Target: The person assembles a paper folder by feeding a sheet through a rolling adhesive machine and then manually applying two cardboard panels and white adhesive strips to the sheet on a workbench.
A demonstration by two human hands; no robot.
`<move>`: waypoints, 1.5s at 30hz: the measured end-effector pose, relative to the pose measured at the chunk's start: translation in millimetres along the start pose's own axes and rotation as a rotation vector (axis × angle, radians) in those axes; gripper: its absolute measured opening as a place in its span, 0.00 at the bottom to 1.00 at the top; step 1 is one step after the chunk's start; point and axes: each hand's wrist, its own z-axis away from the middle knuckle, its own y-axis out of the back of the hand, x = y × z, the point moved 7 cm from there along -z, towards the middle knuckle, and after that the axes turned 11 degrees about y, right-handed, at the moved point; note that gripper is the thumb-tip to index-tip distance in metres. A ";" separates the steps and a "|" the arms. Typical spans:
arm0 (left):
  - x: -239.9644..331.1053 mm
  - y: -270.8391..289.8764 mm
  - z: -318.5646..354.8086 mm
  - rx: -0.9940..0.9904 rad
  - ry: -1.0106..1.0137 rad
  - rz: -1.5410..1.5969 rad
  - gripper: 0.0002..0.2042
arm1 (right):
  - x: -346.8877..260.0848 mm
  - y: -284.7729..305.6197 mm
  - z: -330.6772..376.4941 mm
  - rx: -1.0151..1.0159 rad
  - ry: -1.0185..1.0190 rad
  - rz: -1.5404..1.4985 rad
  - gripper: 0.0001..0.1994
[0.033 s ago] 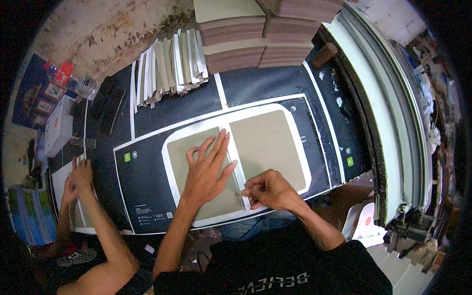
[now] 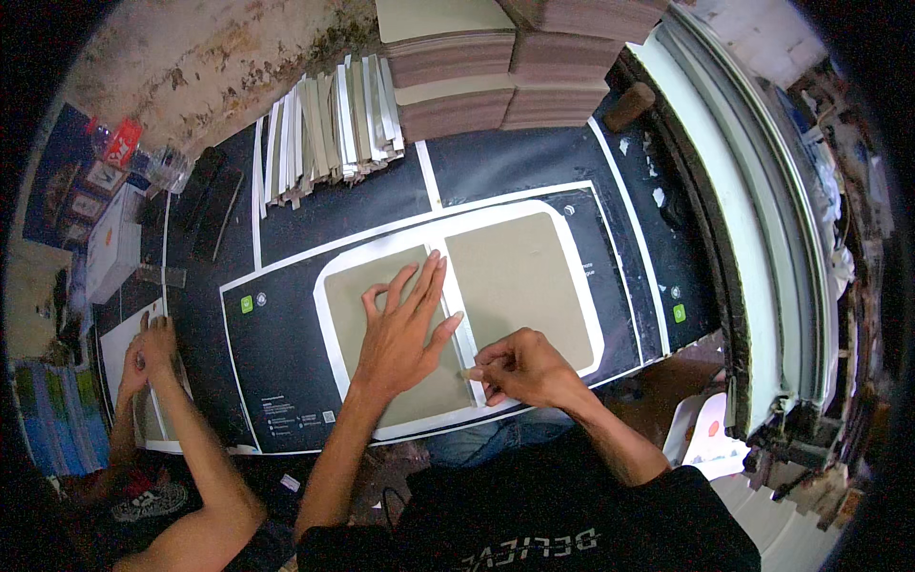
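A large black printed sheet (image 2: 286, 334) lies flat on the work surface, with a white-bordered panel in its middle. On that panel rest two grey-brown boards, the left board (image 2: 348, 296) and the right board (image 2: 519, 276). A narrow white strip (image 2: 448, 286) runs between them. My left hand (image 2: 405, 329) lies flat on the left board with fingers spread, fingertips reaching the strip. My right hand (image 2: 519, 367) is at the strip's near end, thumb and fingers pinched on it.
Tall stacks of grey boards (image 2: 457, 76) stand at the far edge, with a pile of white strips (image 2: 329, 129) to their left. Another person's hands (image 2: 148, 353) press on a sheet at the far left. A pale green frame (image 2: 753, 248) curves along the right.
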 end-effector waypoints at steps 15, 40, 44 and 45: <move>0.4 -4.1 -0.1 0.009 0.014 -0.051 0.34 | 5.9 -2.2 -5.7 -0.073 -0.051 -0.070 0.12; 2.4 -2.7 0.8 0.077 -0.003 -0.051 0.37 | -17.2 12.5 -5.8 0.096 0.266 0.482 0.09; 1.1 -2.8 1.6 0.071 0.010 -0.035 0.39 | -19.3 11.7 -5.9 0.076 0.267 0.483 0.09; 0.2 -2.9 2.4 0.068 0.017 -0.031 0.39 | -20.0 11.1 -5.5 0.072 0.266 0.485 0.09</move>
